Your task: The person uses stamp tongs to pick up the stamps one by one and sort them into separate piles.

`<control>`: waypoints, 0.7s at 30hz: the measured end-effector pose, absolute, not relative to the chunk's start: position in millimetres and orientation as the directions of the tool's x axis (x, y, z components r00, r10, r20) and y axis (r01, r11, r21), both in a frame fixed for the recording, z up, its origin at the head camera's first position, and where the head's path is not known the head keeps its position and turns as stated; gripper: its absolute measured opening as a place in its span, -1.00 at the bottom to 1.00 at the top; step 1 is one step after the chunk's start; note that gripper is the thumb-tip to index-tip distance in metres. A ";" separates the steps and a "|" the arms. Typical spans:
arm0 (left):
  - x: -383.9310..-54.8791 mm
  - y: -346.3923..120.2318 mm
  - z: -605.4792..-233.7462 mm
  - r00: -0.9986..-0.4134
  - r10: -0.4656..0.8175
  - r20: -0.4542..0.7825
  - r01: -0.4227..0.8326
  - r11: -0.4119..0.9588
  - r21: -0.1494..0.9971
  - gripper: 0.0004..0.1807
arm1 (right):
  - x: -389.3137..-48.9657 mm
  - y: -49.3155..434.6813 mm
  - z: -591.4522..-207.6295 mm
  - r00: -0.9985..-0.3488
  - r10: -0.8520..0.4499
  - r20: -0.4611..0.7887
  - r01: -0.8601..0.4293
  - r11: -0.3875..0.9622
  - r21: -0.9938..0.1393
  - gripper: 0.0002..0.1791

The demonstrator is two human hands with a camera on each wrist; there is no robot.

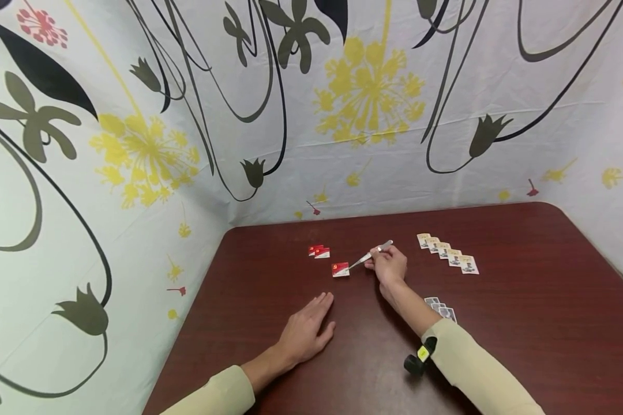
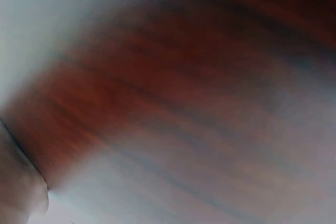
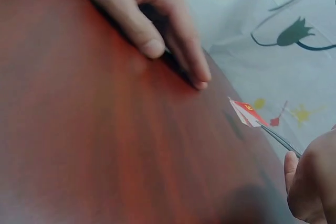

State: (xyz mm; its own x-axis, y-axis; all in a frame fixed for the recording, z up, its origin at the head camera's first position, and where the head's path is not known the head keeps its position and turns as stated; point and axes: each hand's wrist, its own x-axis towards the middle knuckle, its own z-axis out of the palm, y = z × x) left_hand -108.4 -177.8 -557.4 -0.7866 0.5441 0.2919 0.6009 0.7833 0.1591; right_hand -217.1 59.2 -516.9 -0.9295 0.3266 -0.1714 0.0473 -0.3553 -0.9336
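My right hand (image 1: pixel 389 265) pinches a pair of metal tweezers (image 1: pixel 378 251), whose tips meet the right edge of a small red-and-white stamp (image 1: pixel 340 270). In the right wrist view the stamp (image 3: pixel 247 113) is tilted at the tweezer tips and seems to be off the table, with a shadow beside it. Behind it lie red-and-white stamps (image 1: pixel 322 253), one overlapping another. My left hand (image 1: pixel 303 331) rests on the tabletop in front of the stamps, fingers extended, holding nothing. The left wrist view is mostly blurred, with part of a hand (image 2: pixel 21 182) at its corner.
A diagonal row of several cream stamps (image 1: pixel 454 257) lies at the back right of the dark red table (image 1: pixel 529 323). Grey stamps (image 1: pixel 446 313) overlap beside my right forearm, partly hidden by it. A floral-patterned cloth (image 1: pixel 301 127) hangs behind the table and on its left.
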 end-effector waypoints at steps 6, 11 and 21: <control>-107.7 -177.6 -554.7 -0.793 0.543 0.277 0.594 0.789 0.155 -0.33 | -237.8 45.8 -514.1 -0.909 0.373 -0.187 0.044 -0.360 -0.932 -0.92; -108.7 -177.1 -555.6 -0.777 0.552 0.303 0.610 0.778 0.148 -0.34 | -251.5 33.2 -515.9 -0.891 0.396 -0.222 0.086 -0.334 -0.939 -0.95; -108.4 -177.5 -554.5 -0.768 0.561 0.309 0.621 0.769 0.150 -0.35 | -267.2 19.3 -518.2 -0.855 0.432 -0.287 0.179 -0.272 -0.945 -0.98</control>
State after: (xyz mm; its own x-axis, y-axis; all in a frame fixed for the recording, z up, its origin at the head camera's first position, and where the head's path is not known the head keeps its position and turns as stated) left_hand -108.4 -177.5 -554.5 -0.7683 0.5608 0.3086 0.6215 0.7690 0.1498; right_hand -267.2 19.3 -518.2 -0.8554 0.4316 -0.2866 0.1794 -0.2723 -0.9454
